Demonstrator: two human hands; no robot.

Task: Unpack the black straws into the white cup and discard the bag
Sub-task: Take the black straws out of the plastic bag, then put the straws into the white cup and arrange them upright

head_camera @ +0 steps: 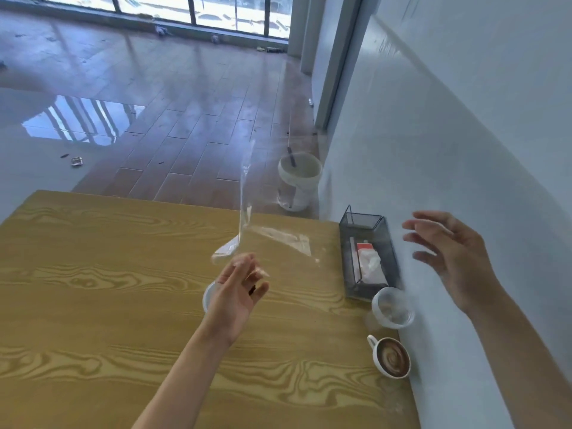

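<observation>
A clear, empty plastic bag [244, 212] is blurred in the air above the far part of the wooden table [93, 305]. Its lower end is just over the fingertips of my left hand [236, 292]. That hand is raised palm-up with its fingers apart, and nothing is pinched in it. Behind it, only the left rim of the white cup [208, 297] shows. A small dark piece of the black straws [252, 289] peeks between my fingers. Off to the right near the wall, my right hand [448, 258] hovers with spread fingers and holds nothing.
A white bucket [298, 181] with a stick in it stands on the floor past the table's far edge. On the table's right side are a dark mesh box [368, 255] with packets, a clear cup [393, 308] and a coffee cup [391, 356]. A white wall runs along the right.
</observation>
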